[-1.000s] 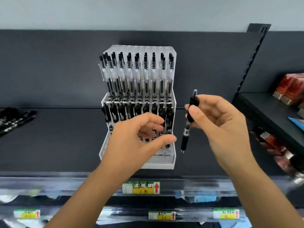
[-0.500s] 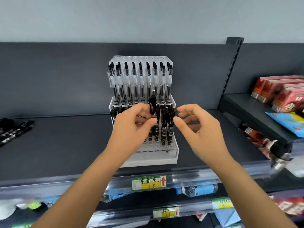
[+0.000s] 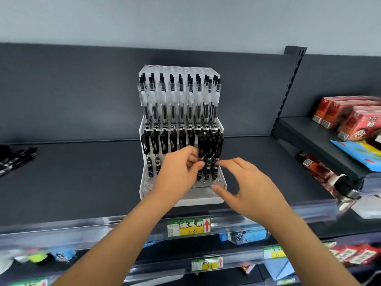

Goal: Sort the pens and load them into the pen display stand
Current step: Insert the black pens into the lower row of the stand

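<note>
A clear tiered pen display stand (image 3: 219, 198) stands on the dark shelf. Its upper tier holds several clear pens (image 3: 181, 100) with black caps, its lower tier several black pens (image 3: 164, 144). My left hand (image 3: 177, 172) pinches one black pen (image 3: 201, 153) that stands upright in the lower tier, right of middle. My right hand (image 3: 249, 188) hovers just right of it in front of the stand's right corner, fingers spread and holding nothing.
Loose black pens (image 3: 15, 159) lie on the shelf (image 3: 82, 178) at far left. A side shelf at right carries red cartons (image 3: 350, 114) and a blue packet (image 3: 358, 153). A yellow price label (image 3: 188, 227) sits on the shelf's front rail, with goods on lower shelves.
The black pen passed from my right hand to my left hand and went down into the stand's lower tier. My right hand let go and opened. The camera moved closer.
</note>
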Motion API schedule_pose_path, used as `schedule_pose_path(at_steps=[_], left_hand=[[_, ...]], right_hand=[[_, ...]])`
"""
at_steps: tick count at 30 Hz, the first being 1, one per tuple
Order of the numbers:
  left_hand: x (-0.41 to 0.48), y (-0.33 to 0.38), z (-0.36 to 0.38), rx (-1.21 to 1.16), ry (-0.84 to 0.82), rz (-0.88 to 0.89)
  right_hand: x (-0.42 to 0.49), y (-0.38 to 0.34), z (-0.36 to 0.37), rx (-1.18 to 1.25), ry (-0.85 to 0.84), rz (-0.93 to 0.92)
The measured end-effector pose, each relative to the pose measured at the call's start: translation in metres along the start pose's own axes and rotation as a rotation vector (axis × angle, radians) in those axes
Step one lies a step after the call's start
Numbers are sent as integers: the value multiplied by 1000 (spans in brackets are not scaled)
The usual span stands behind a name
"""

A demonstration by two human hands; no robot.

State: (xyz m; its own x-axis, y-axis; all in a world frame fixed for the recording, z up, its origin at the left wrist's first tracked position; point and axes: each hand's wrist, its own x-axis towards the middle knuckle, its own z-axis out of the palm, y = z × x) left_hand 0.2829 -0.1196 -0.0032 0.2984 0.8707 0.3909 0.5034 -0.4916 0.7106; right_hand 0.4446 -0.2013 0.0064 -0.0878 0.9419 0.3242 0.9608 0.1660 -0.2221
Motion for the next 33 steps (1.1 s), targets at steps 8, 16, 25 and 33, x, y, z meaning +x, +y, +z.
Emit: schedule_pose_path(at_steps=[8,16,25,33], left_hand=[[-7,6,-7,307,0,3],[-59,-11,-54,871,53,167],[-134,-68,-142,1149,57,-139],[-171,-150,-255,1233,77,-248]], right_hand=[[-5,-1,-1,-55,-36,-33],[6,-33,6,-34,161,-278],[42,-144,62,83,63,-490],[70,-264,103,9,-13,-456]])
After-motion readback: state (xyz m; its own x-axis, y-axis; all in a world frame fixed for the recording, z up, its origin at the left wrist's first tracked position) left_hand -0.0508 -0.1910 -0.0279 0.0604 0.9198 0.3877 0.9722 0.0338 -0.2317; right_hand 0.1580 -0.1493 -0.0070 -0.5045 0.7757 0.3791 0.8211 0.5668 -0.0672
